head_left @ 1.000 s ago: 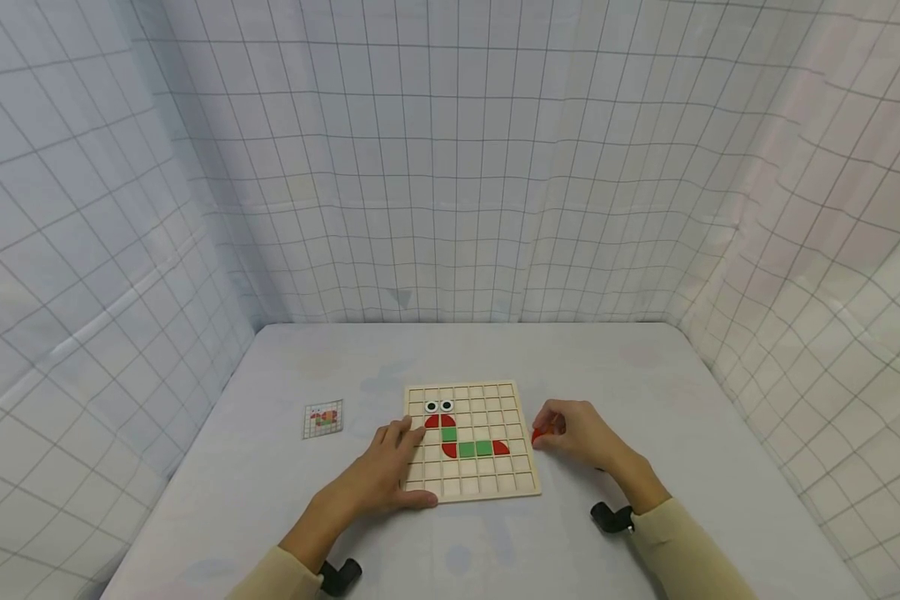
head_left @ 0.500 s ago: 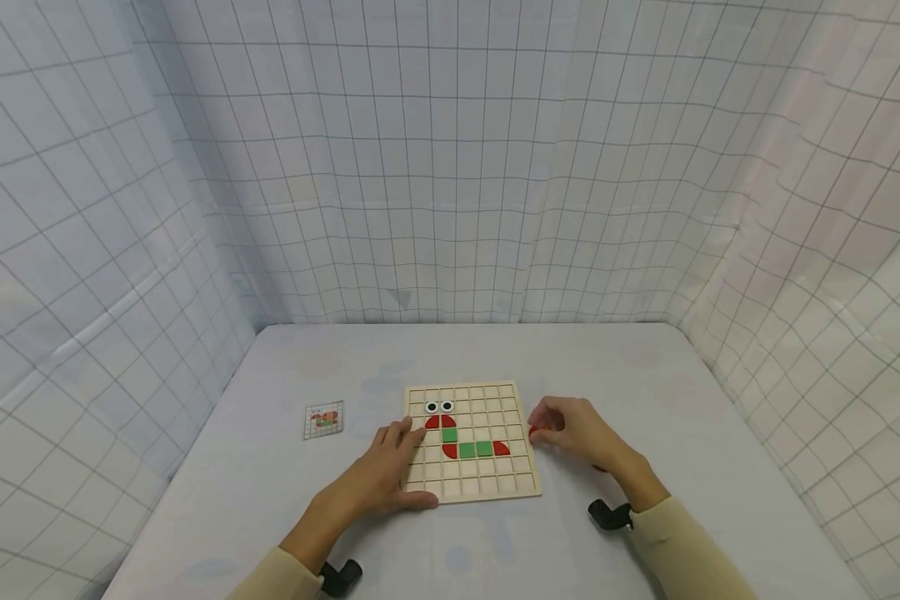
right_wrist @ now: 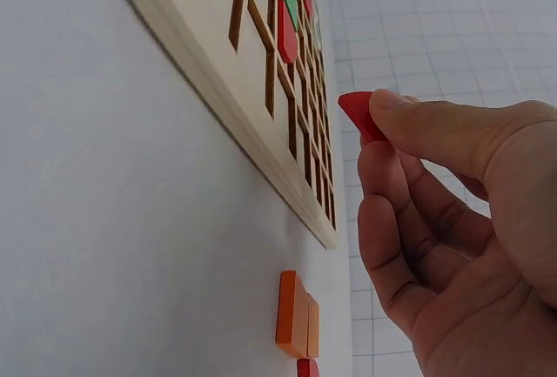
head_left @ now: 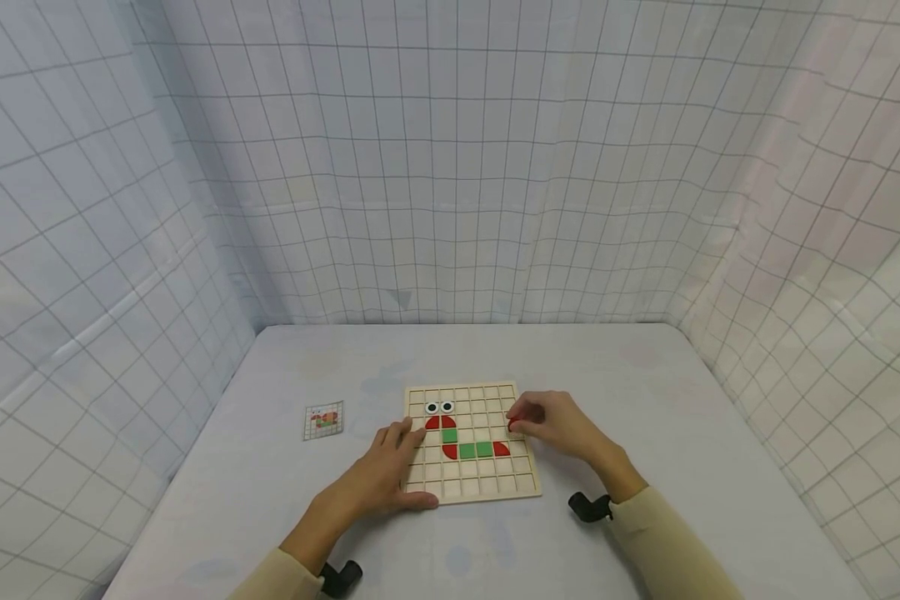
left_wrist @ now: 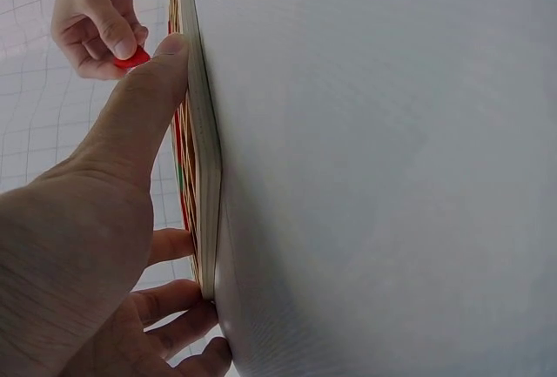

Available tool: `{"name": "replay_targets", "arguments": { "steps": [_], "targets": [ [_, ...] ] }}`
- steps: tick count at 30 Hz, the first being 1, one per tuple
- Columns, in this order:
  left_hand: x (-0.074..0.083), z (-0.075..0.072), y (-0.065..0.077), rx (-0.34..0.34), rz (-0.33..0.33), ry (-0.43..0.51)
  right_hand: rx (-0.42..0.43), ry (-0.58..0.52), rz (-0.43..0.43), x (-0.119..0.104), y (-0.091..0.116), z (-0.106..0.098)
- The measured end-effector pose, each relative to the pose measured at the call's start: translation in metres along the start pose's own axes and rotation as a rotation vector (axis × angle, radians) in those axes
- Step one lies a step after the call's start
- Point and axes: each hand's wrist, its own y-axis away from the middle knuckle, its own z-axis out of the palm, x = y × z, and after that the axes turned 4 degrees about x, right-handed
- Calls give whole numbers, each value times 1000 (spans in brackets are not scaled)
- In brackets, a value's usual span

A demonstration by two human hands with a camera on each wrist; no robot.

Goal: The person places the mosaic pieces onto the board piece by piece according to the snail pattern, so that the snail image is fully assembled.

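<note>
A square wooden grid board (head_left: 471, 488) lies flat on the table. Set in its cells are two eye tiles (head_left: 439, 407), several red quarter-circle tiles and green square tiles (head_left: 467, 451). My left hand (head_left: 377, 477) rests at the board's near left corner, thumb on the front edge and fingers along the left side. Over the right part of the board, my right hand (head_left: 558, 422) pinches a red quarter-circle tile (right_wrist: 357, 112) between thumb and fingers. That tile is above the grid, up and to the right of the row's last red tile (head_left: 501, 449).
A small card (head_left: 322, 420) with a printed grid and coloured figure lies left of the board. In the right wrist view, orange tiles (right_wrist: 294, 314) and part of a red tile (right_wrist: 307, 368) sit on the table beside the board. Grid-lined white curtains (head_left: 450, 208) surround the table.
My right hand has moved left from beside the board to over its right columns, carrying the red quarter-circle tile. The left hand and the board have stayed in place.
</note>
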Motion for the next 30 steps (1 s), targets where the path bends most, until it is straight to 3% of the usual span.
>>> {"name": "replay_targets", "arguments": {
  "steps": [13, 30],
  "targets": [
    [0, 0, 0, -11, 1, 14, 9, -2, -14, -15, -20, 17],
    [-1, -1, 1, -13, -4, 22, -27, 17, 32, -31, -46, 39]
  ]
}}
